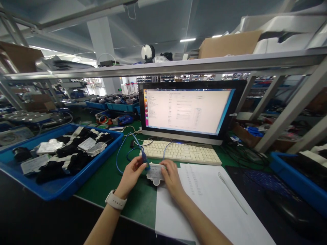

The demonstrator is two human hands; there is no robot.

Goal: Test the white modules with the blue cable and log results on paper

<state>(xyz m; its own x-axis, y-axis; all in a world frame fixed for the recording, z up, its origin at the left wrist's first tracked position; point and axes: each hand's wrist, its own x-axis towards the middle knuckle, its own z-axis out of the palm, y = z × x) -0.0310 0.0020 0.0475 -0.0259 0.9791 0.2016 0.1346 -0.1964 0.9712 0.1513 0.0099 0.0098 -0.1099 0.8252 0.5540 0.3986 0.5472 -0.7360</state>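
A small white plastic device (155, 174) lies on the green mat in front of the keyboard (178, 152). My left hand (132, 175), with a white watch on the wrist, pinches a blue cable plug (146, 164) at the device's left side. My right hand (171, 178) is closed on the device's right edge and holds it. The blue cable (122, 149) loops away across the mat toward the monitor (187, 111).
A blue tray (63, 185) of black and white parts sits at the left. A white paper sheet (206, 200) with a pen (232, 193) lies at the right, beside a black mat and another blue bin (298, 180). More blue trays stand behind.
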